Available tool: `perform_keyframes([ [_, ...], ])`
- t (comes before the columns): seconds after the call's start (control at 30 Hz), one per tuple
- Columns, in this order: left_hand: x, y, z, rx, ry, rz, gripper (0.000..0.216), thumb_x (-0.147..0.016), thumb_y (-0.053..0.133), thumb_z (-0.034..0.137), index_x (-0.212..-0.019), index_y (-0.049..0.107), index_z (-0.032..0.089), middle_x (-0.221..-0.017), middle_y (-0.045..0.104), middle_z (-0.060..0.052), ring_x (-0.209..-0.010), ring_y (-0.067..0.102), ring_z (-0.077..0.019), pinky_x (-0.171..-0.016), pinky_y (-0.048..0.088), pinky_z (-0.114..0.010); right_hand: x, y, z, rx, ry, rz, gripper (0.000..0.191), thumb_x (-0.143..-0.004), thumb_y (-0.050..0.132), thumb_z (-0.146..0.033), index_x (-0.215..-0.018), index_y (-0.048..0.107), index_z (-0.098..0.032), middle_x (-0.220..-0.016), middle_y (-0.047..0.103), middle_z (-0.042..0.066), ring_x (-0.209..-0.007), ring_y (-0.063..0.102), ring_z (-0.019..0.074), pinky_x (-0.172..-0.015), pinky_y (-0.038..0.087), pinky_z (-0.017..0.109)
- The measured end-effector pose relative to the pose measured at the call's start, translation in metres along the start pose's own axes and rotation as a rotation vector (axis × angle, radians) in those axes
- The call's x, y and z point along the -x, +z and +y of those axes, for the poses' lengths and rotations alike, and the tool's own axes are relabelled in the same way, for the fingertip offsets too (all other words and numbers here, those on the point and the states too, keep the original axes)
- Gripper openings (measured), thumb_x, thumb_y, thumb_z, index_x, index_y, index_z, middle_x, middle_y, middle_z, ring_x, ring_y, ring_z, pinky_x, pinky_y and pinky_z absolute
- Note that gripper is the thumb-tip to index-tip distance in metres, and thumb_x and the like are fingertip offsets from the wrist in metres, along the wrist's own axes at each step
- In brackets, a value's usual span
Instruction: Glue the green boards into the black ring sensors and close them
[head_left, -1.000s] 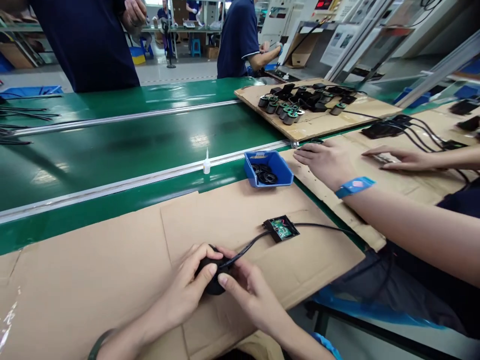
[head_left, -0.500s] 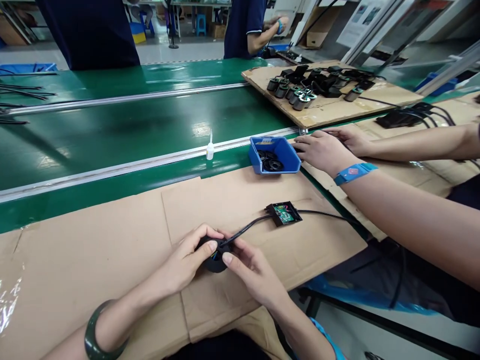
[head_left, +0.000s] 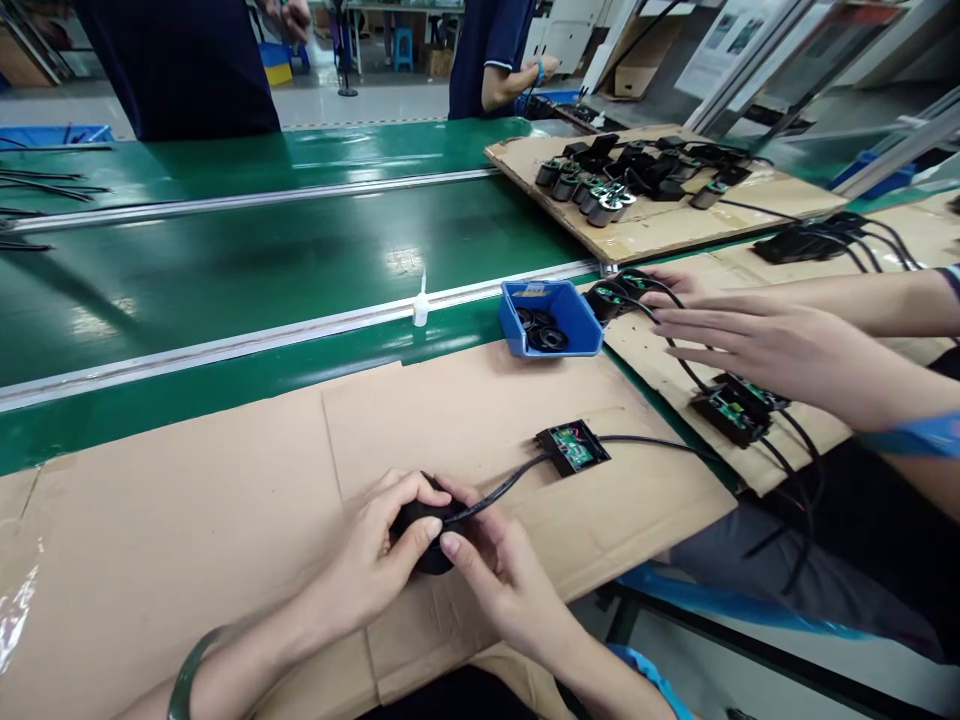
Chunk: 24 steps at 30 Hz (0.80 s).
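My left hand (head_left: 386, 540) and my right hand (head_left: 499, 565) are closed around a round black plastic housing (head_left: 433, 562), low over the cardboard. Both thumbs meet on its top beside a black cable (head_left: 501, 492) that comes out between them. My fingers hide much of the housing. The cable runs up to a small open black box (head_left: 576, 447) lying on the cardboard. Inside the box a green circuit board with thin wires shows. A second cable (head_left: 652, 440) leaves the box toward the right.
Cardboard (head_left: 187, 520) covers my bench. Beyond it stand a blue bin (head_left: 559, 340) of black rings and a white squeeze bottle (head_left: 421, 310) by the green belt (head_left: 300, 260). At right, a co-worker's hand (head_left: 757, 345) is over cabled parts; a board (head_left: 750, 215) of motor-like cylinders lies behind.
My thumbs have shifted on the housing, and the coloured wires seen in it before are now out of sight. The co-worker's hands moved right, uncovering cabled parts and open boxes.
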<state>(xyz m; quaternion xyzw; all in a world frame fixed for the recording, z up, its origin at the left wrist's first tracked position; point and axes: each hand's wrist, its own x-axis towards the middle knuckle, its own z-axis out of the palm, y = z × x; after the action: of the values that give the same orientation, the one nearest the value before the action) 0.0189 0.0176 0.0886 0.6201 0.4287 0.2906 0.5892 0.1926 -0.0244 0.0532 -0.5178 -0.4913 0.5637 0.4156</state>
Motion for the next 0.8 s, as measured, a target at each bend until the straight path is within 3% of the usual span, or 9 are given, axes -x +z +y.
perform_keyframes([
  [0.33,-0.010,-0.006,-0.004,0.213,-0.037,-0.063,0.017,-0.090,0.059,0.034,-0.096,0.062,0.019,-0.113,0.067,-0.007,-0.107,0.059,-0.0235,-0.092,0.042,-0.034,-0.014,-0.006,-0.008,-0.163,0.057,-0.178,0.056,-0.086,0.066,-0.050,-0.133,0.055,-0.022,-0.139,0.058,0.012,-0.129,0.054,0.0285,-0.111,0.042,0.047],
  [0.67,-0.012,-0.012,-0.006,0.153,-0.043,-0.106,0.022,-0.094,0.055,0.037,-0.104,0.063,0.020,-0.116,0.066,-0.006,-0.110,0.059,-0.0227,-0.096,0.043,-0.033,-0.017,-0.005,-0.011,-0.213,0.103,-0.161,0.052,-0.079,0.075,-0.041,-0.124,0.058,-0.021,-0.129,0.063,0.011,-0.119,0.061,0.0292,-0.100,0.050,0.044],
  [0.8,-0.003,-0.016,-0.003,0.147,-0.084,-0.047,0.021,-0.090,0.060,0.039,-0.104,0.066,0.024,-0.116,0.067,-0.004,-0.114,0.058,-0.0246,-0.101,0.044,-0.038,-0.015,-0.005,-0.012,-0.209,0.104,-0.155,0.053,-0.079,0.075,-0.039,-0.126,0.055,-0.023,-0.131,0.062,0.011,-0.120,0.059,0.0279,-0.101,0.049,0.043],
])
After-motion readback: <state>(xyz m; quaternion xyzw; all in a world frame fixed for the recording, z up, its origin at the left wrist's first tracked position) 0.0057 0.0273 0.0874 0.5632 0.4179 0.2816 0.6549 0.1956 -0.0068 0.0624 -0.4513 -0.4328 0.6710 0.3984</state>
